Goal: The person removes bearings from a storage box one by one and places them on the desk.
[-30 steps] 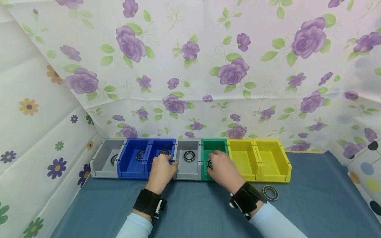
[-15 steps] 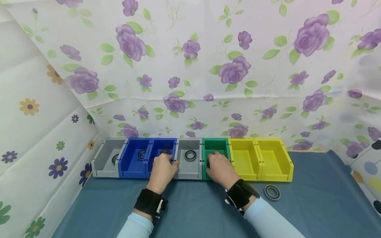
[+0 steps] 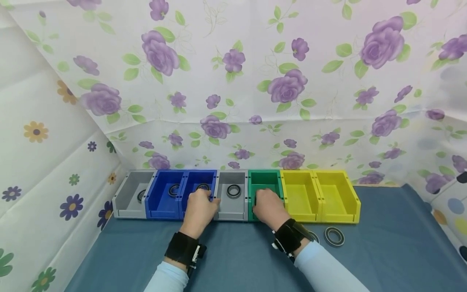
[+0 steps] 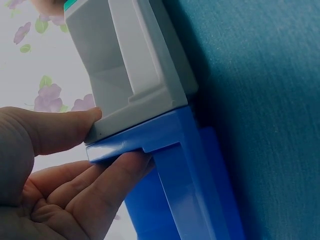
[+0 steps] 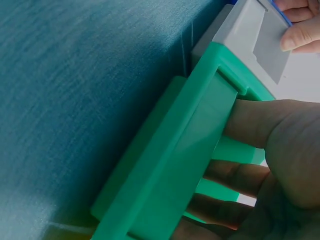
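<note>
Bin walls (image 4: 142,131) within left grip (image 3: 200,207)

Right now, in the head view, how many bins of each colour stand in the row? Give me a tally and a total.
Grey bins: 2
Blue bins: 2
Green bin: 1
Yellow bins: 2
Total: 7

In the head view, right of centre, the right hand (image 3: 270,207) has its fingertips hidden in the green bin (image 3: 265,177); whether they hold anything cannot be told. At centre, the left hand (image 3: 200,209) partly covers the upper ring (image 3: 203,184). Lower right, a wristband (image 3: 290,236) hides most of another ring (image 3: 315,236). The bottom edge cuts both sleeves (image 3: 328,265).
</note>
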The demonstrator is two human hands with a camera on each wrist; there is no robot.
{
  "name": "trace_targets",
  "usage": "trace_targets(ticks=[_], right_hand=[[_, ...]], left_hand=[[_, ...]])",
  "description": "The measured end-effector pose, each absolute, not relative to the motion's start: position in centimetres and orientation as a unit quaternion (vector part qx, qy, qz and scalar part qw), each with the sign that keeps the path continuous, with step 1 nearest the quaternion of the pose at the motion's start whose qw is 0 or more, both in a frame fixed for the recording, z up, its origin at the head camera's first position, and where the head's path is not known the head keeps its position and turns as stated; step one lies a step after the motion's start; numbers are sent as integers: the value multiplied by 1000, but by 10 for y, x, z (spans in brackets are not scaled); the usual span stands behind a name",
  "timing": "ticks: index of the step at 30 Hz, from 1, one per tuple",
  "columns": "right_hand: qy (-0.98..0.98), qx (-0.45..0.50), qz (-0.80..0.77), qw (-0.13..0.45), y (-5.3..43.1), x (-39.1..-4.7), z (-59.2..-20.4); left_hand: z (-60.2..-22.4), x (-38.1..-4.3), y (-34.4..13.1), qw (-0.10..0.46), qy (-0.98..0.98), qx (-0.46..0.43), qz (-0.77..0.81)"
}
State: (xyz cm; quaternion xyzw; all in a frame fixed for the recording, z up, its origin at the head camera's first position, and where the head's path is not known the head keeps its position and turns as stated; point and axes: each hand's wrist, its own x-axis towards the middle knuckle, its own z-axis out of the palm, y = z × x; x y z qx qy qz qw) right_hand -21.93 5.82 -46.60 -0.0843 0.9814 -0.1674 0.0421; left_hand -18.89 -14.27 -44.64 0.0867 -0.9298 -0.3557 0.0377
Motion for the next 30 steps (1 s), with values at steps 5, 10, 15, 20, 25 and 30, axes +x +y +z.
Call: trace_targets(ticks=[5, 10, 15, 20, 25, 30], right_hand=[[980, -74, -178, 43, 57, -219, -465], [979, -66, -191, 36, 56, -220, -465], [979, -64, -189, 29, 56, -221, -468], [981, -71, -180, 20, 56, -221, -470], [981, -78, -175, 10, 56, -219, -469], [980, -84, -179, 10, 58, -219, -470]], left_hand=[[-446, -189, -142, 42, -931, 86, -351], [-445, -189, -142, 52, -934, 79, -344], [-445, -189, -142, 52, -935, 77, -342], [-446, -189, -142, 51, -934, 78, -345], [-445, -188, -143, 46, -933, 78, -348], [-445, -188, -144, 40, -929, 78, -360]])
